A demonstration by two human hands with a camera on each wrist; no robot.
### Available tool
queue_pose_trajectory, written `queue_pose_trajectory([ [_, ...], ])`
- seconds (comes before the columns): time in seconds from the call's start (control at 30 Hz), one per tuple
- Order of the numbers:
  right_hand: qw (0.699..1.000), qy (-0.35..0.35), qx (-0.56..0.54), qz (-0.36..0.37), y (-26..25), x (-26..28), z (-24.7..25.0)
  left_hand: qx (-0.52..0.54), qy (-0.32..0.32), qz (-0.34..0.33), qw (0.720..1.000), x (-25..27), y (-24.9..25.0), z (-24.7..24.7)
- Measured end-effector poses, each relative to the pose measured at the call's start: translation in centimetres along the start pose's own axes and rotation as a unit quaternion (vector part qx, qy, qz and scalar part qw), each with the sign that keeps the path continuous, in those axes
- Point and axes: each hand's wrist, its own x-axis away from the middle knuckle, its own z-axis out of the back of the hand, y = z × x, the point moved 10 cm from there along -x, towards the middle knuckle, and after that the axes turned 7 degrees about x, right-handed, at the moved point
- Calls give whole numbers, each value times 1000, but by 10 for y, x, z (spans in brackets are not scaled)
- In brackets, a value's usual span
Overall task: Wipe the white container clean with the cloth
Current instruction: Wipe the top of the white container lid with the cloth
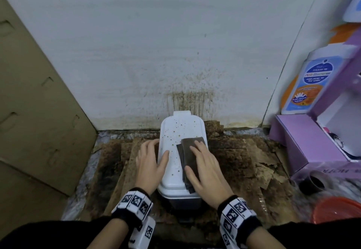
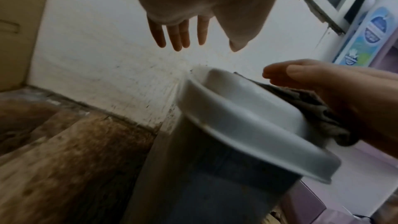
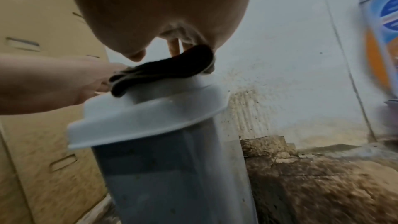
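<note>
A white container (image 1: pixel 176 149) with a flat white lid stands upright on stained brown cardboard (image 1: pixel 244 162) close to a white wall (image 1: pixel 156 43). Small brown specks dot the lid, mostly on its far and left parts. The wall just behind the container carries a brown streaked stain (image 1: pixel 190 101).

The right hand (image 1: pixel 205 167) lies flat on a folded dark brown cloth (image 1: pixel 190 151), fingers straight and spread, pressing the cloth onto the right half of the lid. The cloth's near corner hangs slightly over the lid's edge. The left hand (image 1: pixel 151 162) rests with straight, relaxed fingers along the left edge of the lid, thumb lying on the lid top; it does not curl around anything. The two hands are apart, one on each side of the lid. Both wrists wear bands with black-and-white square markers.

In the right wrist view the container's body below the lid looks translucent grey.

A tan cardboard panel (image 1: pixel 37 102) leans on the left. On the right stands a purple box (image 1: pixel 304 141), with a white bottle (image 1: pixel 308 84) labelled Anti-Bacterial above it, and an orange-red round object (image 1: pixel 338 209) lower right.
</note>
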Motion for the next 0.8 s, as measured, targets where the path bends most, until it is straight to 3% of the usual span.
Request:
queue_pose_trajectory([
  [0.17, 994, -35, 97, -25, -2, -5, -30, 137, -133, 141, 971, 35, -51, -34],
  [0.3, 994, -50, 88, -43, 10, -22, -32, 147, -189, 113, 964, 44, -49, -54],
  [0.53, 991, -85, 84, -55, 27, -54, -42, 136, -183, 96, 969, 44, -46, -57],
  [0.8, 997, 10, 23, -70, 2, 16, -36, 175, -161, 96, 967, 44, -46, -54],
])
